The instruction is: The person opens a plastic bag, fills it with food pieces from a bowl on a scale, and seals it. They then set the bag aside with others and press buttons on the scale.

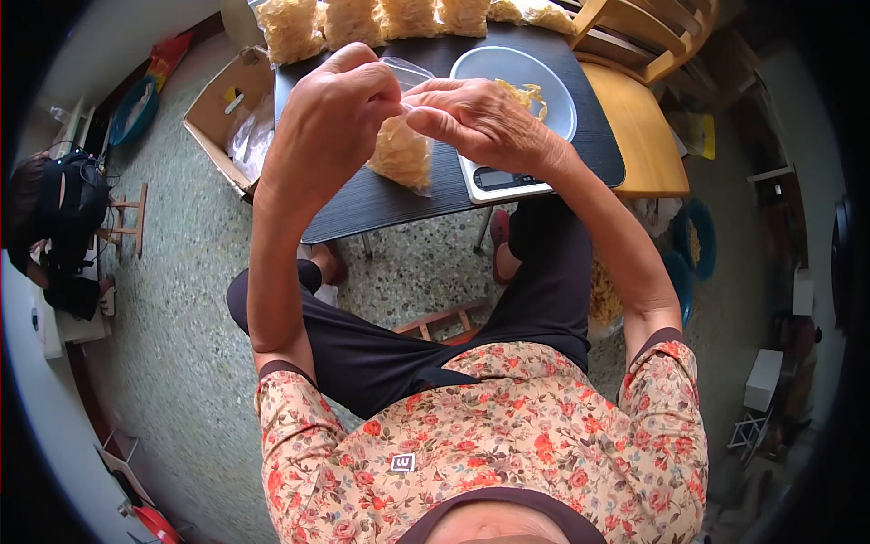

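Observation:
Both hands meet over the dark table at the neck of a clear plastic bag with pale yellow dried pieces in its lower part. My left hand is curled with its fingers pinching the bag's gathered neck. From the right, my right hand presses thumb and fingers on the same neck. The bag's loose top shows behind the hands. Beside it, a light blue bowl with a few yellow pieces rests on a white scale.
Filled bags line the table's far edge. A cardboard box with plastic bags stands left of the table. At the right is a wooden chair. Blue-green basins are on the floor at the right. A low wooden stool is between the legs.

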The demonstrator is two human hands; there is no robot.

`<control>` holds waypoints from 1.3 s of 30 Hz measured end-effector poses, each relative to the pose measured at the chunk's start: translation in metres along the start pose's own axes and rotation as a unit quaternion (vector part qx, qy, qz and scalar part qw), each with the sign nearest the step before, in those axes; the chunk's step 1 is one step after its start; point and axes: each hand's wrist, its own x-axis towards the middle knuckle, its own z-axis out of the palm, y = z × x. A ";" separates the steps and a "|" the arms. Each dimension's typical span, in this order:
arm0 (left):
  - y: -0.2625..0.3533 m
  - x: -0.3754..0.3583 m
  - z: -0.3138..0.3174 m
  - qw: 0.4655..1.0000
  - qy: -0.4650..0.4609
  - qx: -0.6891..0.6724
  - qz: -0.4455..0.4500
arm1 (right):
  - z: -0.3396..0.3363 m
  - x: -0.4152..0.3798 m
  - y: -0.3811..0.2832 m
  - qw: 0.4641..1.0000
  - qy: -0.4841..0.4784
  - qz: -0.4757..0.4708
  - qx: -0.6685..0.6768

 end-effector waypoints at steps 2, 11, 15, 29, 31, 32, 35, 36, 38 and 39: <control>-0.001 0.000 -0.001 1.000 0.000 0.002 -0.006 | -0.006 0.002 -0.004 0.993 0.012 0.073 0.092; -0.004 0.000 0.000 0.999 -0.025 0.033 -0.013 | -0.029 -0.048 0.065 0.964 0.054 0.258 -0.036; -0.002 0.000 0.002 0.999 -0.027 0.035 -0.012 | -0.018 -0.051 0.069 0.958 -0.022 0.269 -0.097; -0.006 0.003 0.005 0.998 -0.044 0.040 -0.009 | -0.010 -0.046 0.072 0.937 -0.085 0.206 -0.270; -0.007 0.002 0.006 0.999 -0.040 0.032 -0.015 | -0.008 -0.047 0.079 0.938 -0.079 0.195 -0.274; -0.007 0.002 0.005 0.999 -0.039 0.032 -0.014 | -0.008 -0.047 0.082 0.940 -0.072 0.183 -0.279; -0.006 0.002 0.004 0.999 -0.037 0.028 -0.016 | -0.010 -0.046 0.090 0.947 -0.058 0.180 -0.260; -0.006 0.002 0.003 0.999 -0.037 0.030 -0.017 | -0.013 -0.047 0.091 0.947 -0.058 0.178 -0.261; -0.006 0.002 0.002 0.999 -0.036 0.033 -0.017 | -0.022 -0.048 0.093 0.965 -0.007 0.215 -0.152; -0.007 0.002 0.001 0.999 -0.035 0.030 -0.017 | -0.027 -0.050 0.094 0.966 0.010 0.228 -0.122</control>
